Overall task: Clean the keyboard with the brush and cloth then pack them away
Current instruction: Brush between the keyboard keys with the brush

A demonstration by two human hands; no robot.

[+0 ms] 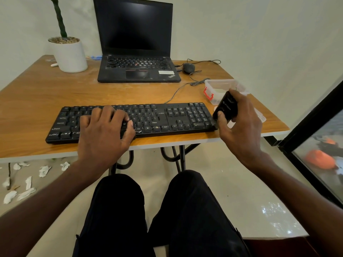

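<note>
- On the left side of the wooden table [37,101], a white round plant pot [69,54] stands well away from the work. It is safe there, unless the long black plastic keyboard [157,117] gets shoved far back.
- On the floor under that side lie white scraps of paper [27,182]. More dust brushed off the edge could land there and make more mess.
- Near the front edge, the left hand [104,130] rests on the left half of the keyboard with bent fingers pressing the keys. It holds the keyboard still. If it lifts, the keyboard could slide toward the edge and fall.
- Behind, the open black laptop [137,52] has a thin grey wire [176,91] running near it. A hard push could tug the wire.
- At the right end, the right hand [239,123] grips a small black brush [225,108], and its tip touches the corner keys. A loose grip could drop it off the table.
- Just behind sits a clear plastic box with a red clip [220,89]. A wide swing could knock it over.
- I cannot see the cloth.
</note>
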